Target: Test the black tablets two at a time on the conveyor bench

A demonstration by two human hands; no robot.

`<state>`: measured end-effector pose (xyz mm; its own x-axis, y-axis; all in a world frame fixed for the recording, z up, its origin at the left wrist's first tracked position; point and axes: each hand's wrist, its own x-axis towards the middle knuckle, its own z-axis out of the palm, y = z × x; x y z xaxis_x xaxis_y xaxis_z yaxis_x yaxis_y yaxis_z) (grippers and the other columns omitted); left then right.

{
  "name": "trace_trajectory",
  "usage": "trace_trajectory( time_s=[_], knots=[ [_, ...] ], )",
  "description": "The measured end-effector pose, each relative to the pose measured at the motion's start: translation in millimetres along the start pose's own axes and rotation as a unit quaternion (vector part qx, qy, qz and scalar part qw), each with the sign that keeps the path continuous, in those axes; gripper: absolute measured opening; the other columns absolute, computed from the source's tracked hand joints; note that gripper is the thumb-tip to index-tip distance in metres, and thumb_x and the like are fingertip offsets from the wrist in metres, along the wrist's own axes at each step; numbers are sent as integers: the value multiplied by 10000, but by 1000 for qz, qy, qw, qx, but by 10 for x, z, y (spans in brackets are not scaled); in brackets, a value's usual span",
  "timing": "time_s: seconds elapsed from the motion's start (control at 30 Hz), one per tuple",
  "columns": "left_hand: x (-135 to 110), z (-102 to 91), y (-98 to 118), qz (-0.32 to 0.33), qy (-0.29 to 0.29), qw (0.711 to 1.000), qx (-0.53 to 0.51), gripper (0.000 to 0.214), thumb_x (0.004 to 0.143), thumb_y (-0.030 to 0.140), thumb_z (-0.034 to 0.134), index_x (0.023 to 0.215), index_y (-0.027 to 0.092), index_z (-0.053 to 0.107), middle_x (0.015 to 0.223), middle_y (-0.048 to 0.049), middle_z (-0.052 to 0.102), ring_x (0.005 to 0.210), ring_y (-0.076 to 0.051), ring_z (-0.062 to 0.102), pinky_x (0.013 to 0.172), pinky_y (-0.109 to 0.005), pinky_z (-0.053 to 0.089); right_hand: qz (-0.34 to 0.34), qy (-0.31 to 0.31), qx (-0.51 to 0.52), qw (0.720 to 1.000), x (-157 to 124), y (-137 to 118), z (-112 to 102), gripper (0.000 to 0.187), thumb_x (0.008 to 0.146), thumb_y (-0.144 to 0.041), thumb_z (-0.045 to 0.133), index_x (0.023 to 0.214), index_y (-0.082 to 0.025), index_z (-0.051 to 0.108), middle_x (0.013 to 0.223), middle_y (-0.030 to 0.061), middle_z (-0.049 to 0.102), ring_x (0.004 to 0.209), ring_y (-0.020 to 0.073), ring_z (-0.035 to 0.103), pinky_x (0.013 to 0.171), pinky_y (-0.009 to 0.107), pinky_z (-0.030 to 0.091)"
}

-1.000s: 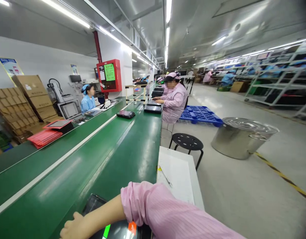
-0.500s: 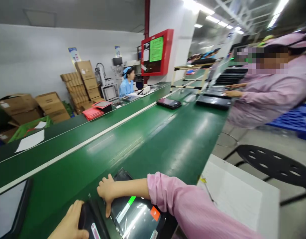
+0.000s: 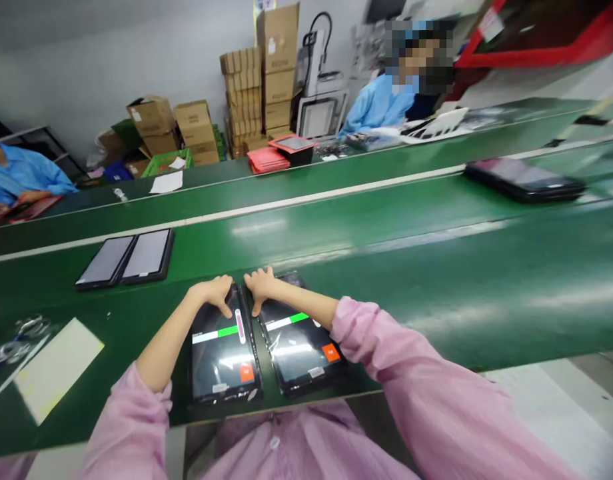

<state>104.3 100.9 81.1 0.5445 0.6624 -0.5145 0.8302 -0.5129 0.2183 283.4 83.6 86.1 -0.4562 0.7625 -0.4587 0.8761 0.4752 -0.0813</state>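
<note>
Two tablets lie side by side on the green bench in front of me, the left tablet (image 3: 217,363) and the right tablet (image 3: 299,350). Both screens are lit, with a white and green bar and an orange square. My left hand (image 3: 215,293) grips the far end of the left tablet, its thumb over the screen. At the far left corner of the right tablet is my right hand (image 3: 261,288), thumb bent down along the side edge. My right forearm crosses that tablet and hides part of it.
Two more tablets (image 3: 145,255) lie beyond to the left, and a dark stack of devices (image 3: 524,179) at far right. A pale card (image 3: 59,370), a pen and coiled cables sit at left. People in blue sit across the bench, near red folders (image 3: 267,160).
My view has swung left and down, bringing both tablets fully into sight. The left tablet now lies flat beside the right one. My right hand stays at the right tablet's corner.
</note>
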Motion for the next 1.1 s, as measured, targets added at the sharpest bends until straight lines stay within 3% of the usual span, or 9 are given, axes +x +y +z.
trace_trajectory(
  time_s=[0.13,0.27,0.43,0.5,0.57,0.73,0.87,1.0,1.1],
  knots=[
    [-108,-14,90,-14,21,1000,-4,827,477,443,908,1154,142,538,1254,-201,575,1184,-404,539,1026,-467,409,9,60,6,998,-142,-47,13,1186,487,-407,971,1482,-146,380,1456,281,435,1361,469,368,1095,703,222],
    [-554,284,84,-35,258,965,-19,745,707,405,817,1340,215,474,1405,-171,516,1344,-388,431,1162,-624,171,-49,212,117,969,-412,94,146,952,662,-485,879,1443,-181,426,1419,235,465,1319,433,417,1053,631,328],
    [-1312,1167,-99,-161,515,791,-287,445,902,471,590,1276,239,522,1360,-135,534,1309,-300,484,1114,-495,345,-157,314,244,904,-994,424,598,216,979,-338,554,1119,-200,646,1077,99,663,1033,250,602,955,431,414],
    [-1541,1531,-125,-200,500,715,-446,509,905,514,560,1320,233,471,1348,-148,540,1210,-282,563,1022,-460,435,-179,340,226,895,-1247,467,827,264,1011,-372,492,1007,-210,701,1049,99,666,1008,244,593,945,435,397],
    [-1682,1814,-69,-174,434,694,-548,579,904,527,558,1380,236,403,1367,-156,534,1149,-267,594,963,-434,469,-222,355,194,888,-1462,427,1055,323,1010,-429,485,957,-241,742,1140,107,653,1076,262,563,979,468,366],
    [-1726,2110,236,-90,406,763,-495,749,857,446,645,1475,258,265,1476,-163,408,1247,-284,492,998,-451,439,-268,390,114,873,-1740,226,1480,317,959,-511,565,916,-278,775,1279,86,648,1178,290,534,1104,552,222],
    [-1724,2093,238,-88,410,794,-441,910,825,408,694,1518,295,114,1511,-176,294,1296,-304,457,1042,-517,419,-180,443,147,866,-1701,413,1506,319,943,-540,564,1056,-315,760,1316,79,639,1206,316,542,1121,576,224],
    [-1664,1790,44,-118,463,768,-426,816,897,457,599,1520,317,91,1493,-163,316,1368,-311,419,1090,-560,388,34,473,345,810,-1321,856,1377,406,952,-428,498,1254,-221,673,1200,130,674,1095,283,613,980,469,454],
    [-1399,1306,-7,-100,414,855,-295,580,957,451,509,1482,292,321,1493,-142,370,1411,-308,379,1156,-559,316,120,433,454,769,-924,1096,1321,398,873,-368,532,1159,-157,710,1055,130,726,924,260,663,879,419,512]
  ],
)
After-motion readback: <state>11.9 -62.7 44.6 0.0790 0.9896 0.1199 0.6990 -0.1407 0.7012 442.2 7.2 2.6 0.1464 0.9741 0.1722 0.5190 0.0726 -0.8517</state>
